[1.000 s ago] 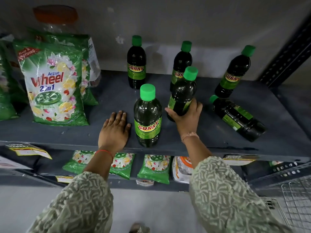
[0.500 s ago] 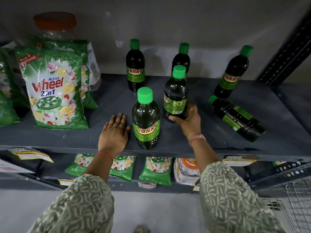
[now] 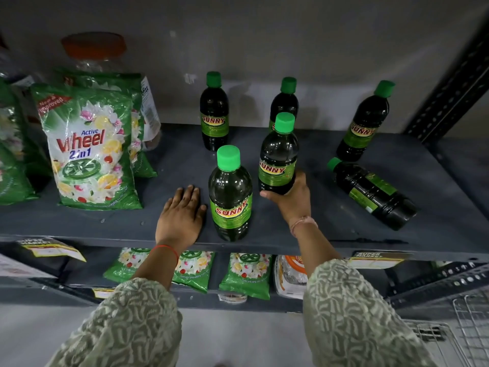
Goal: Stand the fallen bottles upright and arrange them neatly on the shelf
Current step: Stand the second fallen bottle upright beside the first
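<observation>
The right hand (image 3: 292, 201) grips an upright bottle (image 3: 277, 161) at its base; the left hand (image 3: 180, 217) lies flat, fingers (image 3: 186, 194) spread, on the shelf (image 3: 330, 234). 1 fallen bottle (image 3: 373, 193) lies right.

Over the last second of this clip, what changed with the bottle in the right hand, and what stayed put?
The right hand tipped its held bottle from a rightward lean to upright, sliding its grip down to the base and turning the label forward. The left hand stayed flat on the shelf beside the front bottle. The fallen bottle still lies on its side; the three rear bottles did not move.
</observation>
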Demonstrator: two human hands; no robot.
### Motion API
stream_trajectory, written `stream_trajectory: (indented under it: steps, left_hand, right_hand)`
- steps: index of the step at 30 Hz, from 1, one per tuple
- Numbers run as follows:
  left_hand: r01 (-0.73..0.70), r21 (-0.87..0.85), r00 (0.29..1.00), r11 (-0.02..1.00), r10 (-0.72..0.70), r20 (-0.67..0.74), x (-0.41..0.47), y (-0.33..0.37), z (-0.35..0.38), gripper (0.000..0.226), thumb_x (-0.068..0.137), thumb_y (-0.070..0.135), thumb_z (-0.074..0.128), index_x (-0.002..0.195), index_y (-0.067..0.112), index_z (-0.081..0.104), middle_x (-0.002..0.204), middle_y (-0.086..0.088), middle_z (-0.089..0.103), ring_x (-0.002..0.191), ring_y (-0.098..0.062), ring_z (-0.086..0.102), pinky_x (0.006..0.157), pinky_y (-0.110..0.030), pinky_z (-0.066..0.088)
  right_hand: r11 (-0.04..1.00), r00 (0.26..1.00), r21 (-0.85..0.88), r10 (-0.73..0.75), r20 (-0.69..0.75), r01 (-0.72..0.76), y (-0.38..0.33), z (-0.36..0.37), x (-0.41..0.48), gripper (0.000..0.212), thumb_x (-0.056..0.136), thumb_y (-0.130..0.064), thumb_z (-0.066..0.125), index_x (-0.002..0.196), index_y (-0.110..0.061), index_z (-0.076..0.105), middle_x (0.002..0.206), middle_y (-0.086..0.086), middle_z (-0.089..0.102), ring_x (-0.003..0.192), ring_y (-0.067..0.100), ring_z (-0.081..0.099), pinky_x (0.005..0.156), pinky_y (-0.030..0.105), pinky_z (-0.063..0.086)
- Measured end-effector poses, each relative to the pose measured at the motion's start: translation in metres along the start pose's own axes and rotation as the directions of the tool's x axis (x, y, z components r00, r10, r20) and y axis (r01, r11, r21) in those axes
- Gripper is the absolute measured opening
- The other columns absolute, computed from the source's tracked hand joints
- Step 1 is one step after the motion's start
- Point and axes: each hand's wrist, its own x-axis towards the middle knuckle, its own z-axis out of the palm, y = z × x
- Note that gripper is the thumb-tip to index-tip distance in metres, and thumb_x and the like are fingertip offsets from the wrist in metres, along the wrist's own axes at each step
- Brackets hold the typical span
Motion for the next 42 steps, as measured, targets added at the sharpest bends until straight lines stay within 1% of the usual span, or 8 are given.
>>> stream_trajectory:
  steps: [5, 20, 26, 29, 33, 36, 38, 42]
  left_hand:
    - [-0.005, -0.002, 1.000, 1.000, 0.005, 0.008, 0.000, 0.000, 0.000, 0.053, 0.096, 0.034, 0.025, 0.145, 0.016, 0.013, 0.157, -0.002, 0.011, 0.145, -0.021, 0.006, 0.119, -0.036, 0.009]
    - [-0.020, -0.008, 0.999, 1.000, 0.021, 0.041, -0.011, 0.007, -0.004, 0.051, 0.097, 0.028, 0.024, 0.144, 0.009, 0.014, 0.157, -0.010, 0.012, 0.144, -0.028, 0.008, 0.118, -0.042, 0.009]
    - [-0.033, -0.018, 0.999, 0.999, 0.033, 0.021, -0.023, 0.009, -0.001, 0.051, 0.097, 0.027, 0.024, 0.144, 0.013, 0.014, 0.157, -0.007, 0.013, 0.144, -0.026, 0.008, 0.118, -0.040, 0.009]
    - [-0.024, -0.030, 1.000, 0.999, 0.024, 0.016, -0.024, 0.009, 0.001, 0.051, 0.096, 0.027, 0.025, 0.144, 0.013, 0.016, 0.157, -0.006, 0.014, 0.144, -0.026, 0.009, 0.118, -0.041, 0.010]
    - [0.009, -0.032, 1.000, 0.999, -0.009, -0.011, -0.025, 0.014, 0.004, 0.051, 0.096, 0.028, 0.024, 0.144, 0.014, 0.016, 0.157, -0.005, 0.014, 0.145, -0.026, 0.009, 0.118, -0.041, 0.010]
    - [0.019, -0.028, 1.000, 0.999, -0.019, -0.012, -0.027, 0.015, 0.005, 0.051, 0.096, 0.028, 0.024, 0.144, 0.014, 0.015, 0.157, -0.004, 0.013, 0.145, -0.025, 0.008, 0.118, -0.040, 0.009]
    - [0.024, -0.030, 1.000, 0.999, -0.025, -0.016, -0.028, 0.016, 0.004, 0.050, 0.096, 0.028, 0.024, 0.144, 0.014, 0.015, 0.157, -0.004, 0.013, 0.145, -0.025, 0.008, 0.118, -0.040, 0.009]
    - [0.053, -0.033, 0.998, 0.998, -0.054, -0.017, -0.027, 0.020, 0.005, 0.050, 0.096, 0.025, 0.024, 0.144, 0.014, 0.015, 0.157, -0.006, 0.014, 0.145, -0.026, 0.008, 0.118, -0.041, 0.009]
  right_hand:
    - [1.000, 0.995, -0.027, 0.005, 0.102, -0.002, 0.002, -0.016, -0.004, 0.064, 0.062, -0.006, 0.080, 0.116, -0.003, 0.046, 0.119, 0.016, 0.060, 0.110, 0.027, 0.055, 0.081, 0.023, 0.038]
    - [0.993, 0.954, -0.098, -0.038, 0.296, 0.070, 0.013, -0.048, -0.073, 0.066, 0.067, -0.008, 0.077, 0.123, -0.005, 0.042, 0.120, 0.011, 0.057, 0.105, 0.016, 0.052, 0.085, 0.022, 0.037]
    - [0.999, 0.931, -0.043, 0.006, 0.364, 0.010, 0.012, -0.052, -0.076, 0.093, 0.055, -0.017, 0.083, 0.133, -0.008, 0.033, 0.132, 0.011, 0.052, 0.122, 0.024, 0.048, 0.105, 0.041, 0.039]
    - [0.998, 0.967, -0.028, -0.047, 0.250, 0.056, 0.006, -0.072, -0.077, 0.106, 0.061, -0.017, 0.083, 0.143, -0.013, 0.016, 0.153, 0.008, 0.023, 0.138, 0.015, 0.022, 0.112, 0.029, 0.021]
    - [0.835, 0.950, -0.475, -0.313, 0.002, 0.276, -0.005, -0.125, -0.041, 0.080, 0.074, -0.040, 0.070, 0.138, -0.010, 0.033, 0.155, 0.013, 0.017, 0.142, 0.028, 0.017, 0.116, 0.037, 0.017]
    - [0.599, 0.997, -0.798, -0.014, 0.078, 0.071, -0.001, -0.157, 0.005, 0.098, 0.066, -0.064, 0.065, 0.140, -0.013, 0.027, 0.152, 0.017, 0.024, 0.138, 0.037, 0.020, 0.115, 0.046, 0.021]
    - [0.497, 0.967, -0.868, 0.231, 0.106, -0.023, 0.003, -0.169, 0.025, 0.112, 0.051, -0.073, 0.066, 0.141, -0.020, 0.024, 0.148, 0.014, 0.032, 0.133, 0.037, 0.032, 0.109, 0.047, 0.031]
    - [0.526, 0.956, -0.845, 0.283, 0.070, -0.094, 0.014, -0.170, 0.040, 0.098, 0.047, -0.057, 0.079, 0.130, -0.023, 0.040, 0.130, 0.010, 0.056, 0.116, 0.034, 0.052, 0.097, 0.045, 0.045]
